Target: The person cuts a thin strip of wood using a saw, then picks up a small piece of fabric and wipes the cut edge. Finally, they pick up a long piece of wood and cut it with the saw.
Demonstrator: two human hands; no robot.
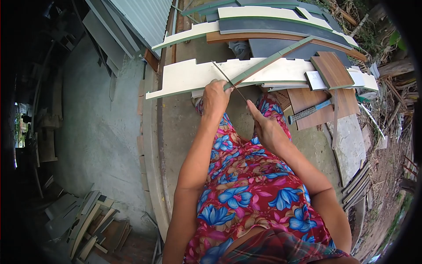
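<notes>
A long narrow green-edged strip [272, 58] runs diagonally over a white board with notched edges [184, 78]. My left hand [216, 97] is closed round the strip's near end. Across the strip, close to my left fingers, lies a thin dark blade [223, 71]. My right hand [269, 132] is closed at the blade's near end, with the index finger stretched along it; its handle is hidden in the palm. Both hands are above my lap, in front of the floral cloth [235, 196].
A hammer [310, 112] rests on a brown board [303, 97] at the right. More long boards [272, 28] are stacked ahead. Offcuts [90, 224] lie at the lower left, beside the concrete floor [96, 141]. Branches and debris [395, 101] edge the right.
</notes>
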